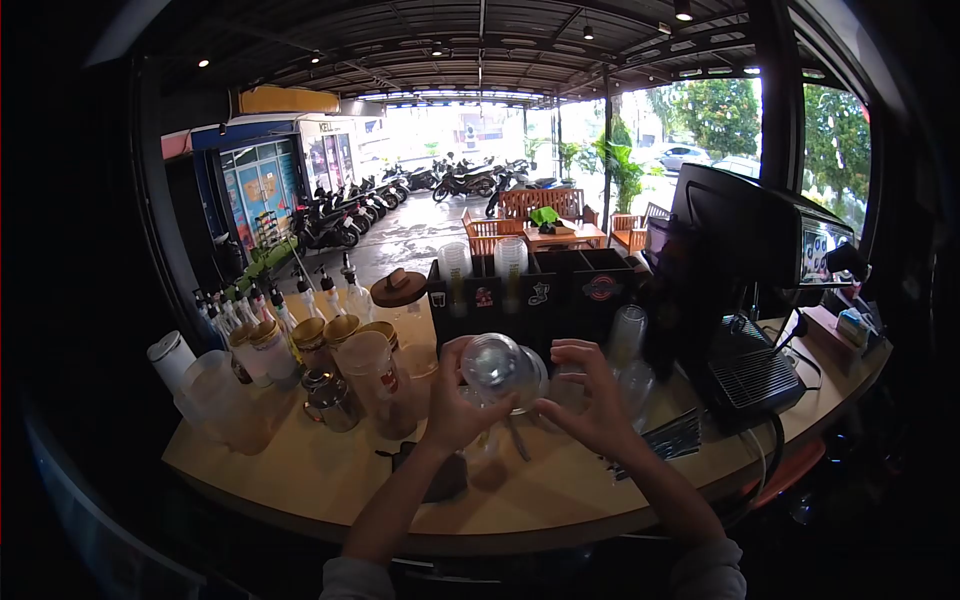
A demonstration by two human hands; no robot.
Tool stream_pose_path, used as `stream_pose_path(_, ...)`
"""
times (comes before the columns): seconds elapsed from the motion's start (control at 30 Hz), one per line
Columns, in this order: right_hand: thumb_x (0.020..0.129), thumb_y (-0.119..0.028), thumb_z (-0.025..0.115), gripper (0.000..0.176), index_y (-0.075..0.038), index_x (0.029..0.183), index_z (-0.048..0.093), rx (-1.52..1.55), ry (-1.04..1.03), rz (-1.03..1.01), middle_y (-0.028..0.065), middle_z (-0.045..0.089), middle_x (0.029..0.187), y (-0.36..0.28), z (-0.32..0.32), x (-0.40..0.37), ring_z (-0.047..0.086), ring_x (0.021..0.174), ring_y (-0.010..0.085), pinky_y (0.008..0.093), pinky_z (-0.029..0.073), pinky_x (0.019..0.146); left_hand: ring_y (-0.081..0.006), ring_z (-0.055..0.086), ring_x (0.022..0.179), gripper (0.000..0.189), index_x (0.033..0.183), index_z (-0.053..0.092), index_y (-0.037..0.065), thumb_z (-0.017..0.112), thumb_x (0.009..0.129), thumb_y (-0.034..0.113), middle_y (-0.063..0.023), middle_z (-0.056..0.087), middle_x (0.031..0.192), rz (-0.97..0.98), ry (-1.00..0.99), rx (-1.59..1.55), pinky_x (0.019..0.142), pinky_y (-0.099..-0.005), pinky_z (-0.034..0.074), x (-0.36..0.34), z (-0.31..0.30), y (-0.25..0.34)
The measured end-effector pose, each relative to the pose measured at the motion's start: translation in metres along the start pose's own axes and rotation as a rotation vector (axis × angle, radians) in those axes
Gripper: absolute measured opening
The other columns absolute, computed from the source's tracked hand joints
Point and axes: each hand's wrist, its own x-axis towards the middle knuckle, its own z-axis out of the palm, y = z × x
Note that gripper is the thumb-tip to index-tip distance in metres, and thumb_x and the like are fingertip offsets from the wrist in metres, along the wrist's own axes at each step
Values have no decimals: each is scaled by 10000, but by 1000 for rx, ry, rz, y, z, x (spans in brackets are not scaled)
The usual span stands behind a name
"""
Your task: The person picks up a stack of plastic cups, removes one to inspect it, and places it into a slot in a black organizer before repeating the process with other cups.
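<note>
In front of me, over the counter, my left hand [461,400] is wrapped around a clear plastic dome lid [493,366], its thumb along the lower side. A second round rim shows just behind the dome, to its right. My right hand [592,402] is beside it on the right, fingers curved and spread apart, with the thumb tip close to the rim. Below the hands, a dark cloth [432,472] lies on the wooden counter [560,500]. Clear plastic cups [629,335] stand just beyond my right hand.
A black organizer [590,295] with stacked cups is at the back. Pump bottles [330,296], jars [268,350], a clear pitcher [215,400] and a tall measuring cup [375,380] crowd the left. An espresso machine [752,370] stands right, near black wrapped straws [665,440].
</note>
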Motion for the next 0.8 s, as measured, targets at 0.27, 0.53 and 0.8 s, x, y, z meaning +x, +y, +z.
stream_pose_path(0.27,673,-130,760,716,-54,1274,378,-98,6,-123,170,406,1263,1,9,5,461,1167,349,398,431,943,-274,534,1035,729,1187,459,79,821,565,199,-128,452,1167,252,-19,440,866,-367,469,-3,38,10)
stream_pose_path(0.53,666,-134,760,724,-38,1271,373,-106,29,-138,172,438,1221,25,3,25,486,1132,337,389,428,937,-277,474,1147,855,1294,351,53,820,600,226,-142,418,1243,148,-109,390,962,-371,412,12,27,0)
stream_pose_path(0.8,654,-151,774,719,-24,1249,390,-181,142,-113,173,464,1177,63,-11,113,491,1134,312,378,424,932,-317,390,1247,778,1332,305,18,738,733,260,-173,378,1313,74,-331,588,1045,-392,326,62,-24,-40)
